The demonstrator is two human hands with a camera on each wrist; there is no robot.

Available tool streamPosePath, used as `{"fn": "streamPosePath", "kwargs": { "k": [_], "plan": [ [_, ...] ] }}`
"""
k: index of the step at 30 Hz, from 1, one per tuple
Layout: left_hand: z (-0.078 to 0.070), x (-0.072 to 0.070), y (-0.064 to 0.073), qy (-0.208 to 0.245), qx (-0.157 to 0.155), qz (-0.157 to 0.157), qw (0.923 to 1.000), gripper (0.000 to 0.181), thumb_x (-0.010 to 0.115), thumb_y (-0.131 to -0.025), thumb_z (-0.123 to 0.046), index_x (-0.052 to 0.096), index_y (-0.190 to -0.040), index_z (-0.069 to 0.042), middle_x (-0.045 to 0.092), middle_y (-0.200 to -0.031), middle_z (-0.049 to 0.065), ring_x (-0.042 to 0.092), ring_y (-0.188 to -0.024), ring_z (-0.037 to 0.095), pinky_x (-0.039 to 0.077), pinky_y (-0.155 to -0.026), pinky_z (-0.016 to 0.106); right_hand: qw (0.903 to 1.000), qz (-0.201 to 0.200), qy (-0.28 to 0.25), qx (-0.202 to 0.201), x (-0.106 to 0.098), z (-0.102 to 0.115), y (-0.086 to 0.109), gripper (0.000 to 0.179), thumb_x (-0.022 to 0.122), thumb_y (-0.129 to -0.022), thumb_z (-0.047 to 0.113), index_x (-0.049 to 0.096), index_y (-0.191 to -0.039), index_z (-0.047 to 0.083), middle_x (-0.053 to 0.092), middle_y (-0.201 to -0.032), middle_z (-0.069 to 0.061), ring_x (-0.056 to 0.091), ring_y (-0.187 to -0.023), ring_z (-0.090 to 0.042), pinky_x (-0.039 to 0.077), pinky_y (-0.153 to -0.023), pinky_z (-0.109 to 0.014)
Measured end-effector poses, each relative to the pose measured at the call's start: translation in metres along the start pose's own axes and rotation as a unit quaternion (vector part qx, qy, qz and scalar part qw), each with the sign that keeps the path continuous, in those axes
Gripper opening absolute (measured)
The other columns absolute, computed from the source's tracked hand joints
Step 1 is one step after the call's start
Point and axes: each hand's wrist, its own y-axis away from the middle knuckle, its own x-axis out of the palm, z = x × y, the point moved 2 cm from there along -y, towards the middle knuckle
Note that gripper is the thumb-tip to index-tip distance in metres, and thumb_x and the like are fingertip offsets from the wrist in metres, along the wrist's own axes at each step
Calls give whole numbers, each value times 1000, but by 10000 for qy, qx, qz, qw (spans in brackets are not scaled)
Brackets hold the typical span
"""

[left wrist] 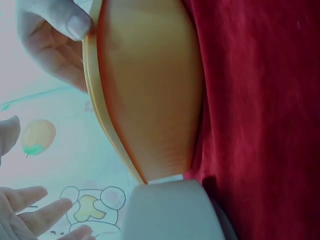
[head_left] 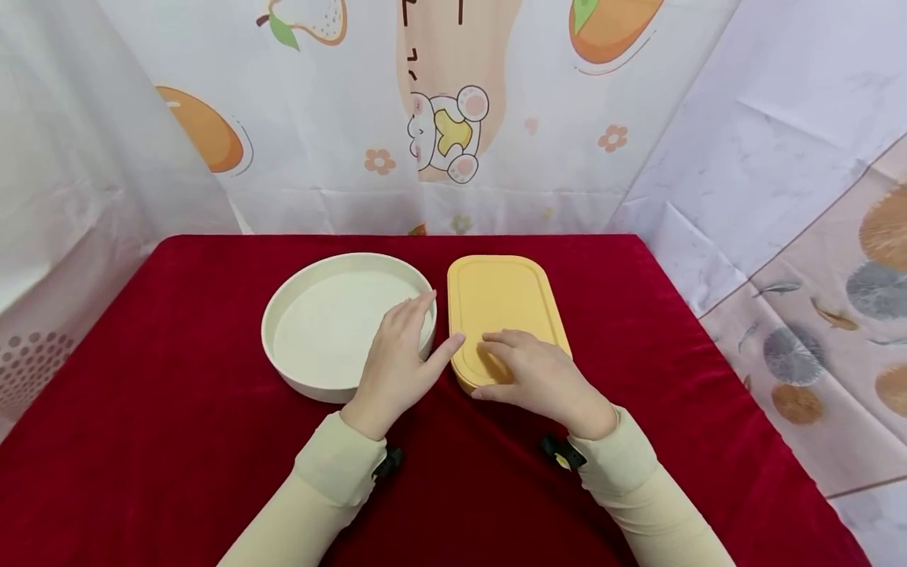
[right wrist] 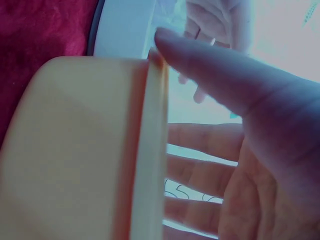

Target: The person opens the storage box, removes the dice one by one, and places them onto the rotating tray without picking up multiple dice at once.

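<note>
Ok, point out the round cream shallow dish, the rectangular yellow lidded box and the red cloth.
Round cream shallow dish [head_left: 326, 324], head view: bare inside floor.
Rectangular yellow lidded box [head_left: 501, 301], head view: lid's top.
Red cloth [head_left: 460, 488], head view: bare stretch near the bottom.

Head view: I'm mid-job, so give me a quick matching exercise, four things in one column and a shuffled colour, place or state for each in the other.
1. round dish
2. rectangular box
3. red cloth
4. left hand

A. yellow, rounded corners
B. in front of the dish's rim
C. off-white, open-topped
D. lies under dish and box

Pairs: 1-C, 2-A, 3-D, 4-B
</note>
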Motion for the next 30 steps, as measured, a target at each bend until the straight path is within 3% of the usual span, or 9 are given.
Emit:
{"fn": "streamPosePath", "kwargs": {
  "k": [10,17,20,26,30],
  "plan": [
    [-6,11,9,504,-342,476,9970,61,61,-98,-41,49,-144,-4,53,-145,13,48,-133,33,42,-111,49,9996,-138,248,-89,2,6,5,54,80,-80,45,71,-121,11,68,-126,-5,63,-119,-23,59,-81,-43],
    [-7,19,10,561,-547,807,9937,59,61,-98,-39,49,-144,-3,53,-145,13,56,-120,30,52,-97,42,9960,-480,651,-373,3,10,3,41,82,-79,43,74,-102,10,71,-120,-7,67,-111,-24,60,-72,-40],
    [-7,21,10,583,-639,883,9923,58,60,-99,-38,49,-144,-3,52,-145,13,55,-123,29,53,-97,41,9938,-596,809,-468,4,11,3,38,83,-78,42,74,-98,10,71,-119,-7,67,-110,-24,60,-70,-40],
    [-5,22,10,745,-688,854,9912,53,60,-100,-31,50,-143,-1,56,-139,14,63,-106,24,57,-88,36,9920,-691,889,-567,4,13,1,33,83,-77,40,73,-92,13,72,-117,-7,69,-105,-24,60,-67,-39],
    [-5,23,10,882,-760,896,9892,50,58,-101,-26,50,-143,0,57,-137,15,65,-104,23,58,-85,36,9910,-744,916,-630,4,12,0,29,83,-77,39,73,-90,15,73,-116,-7,70,-100,-23,59,-63,-37]
  ]
}}
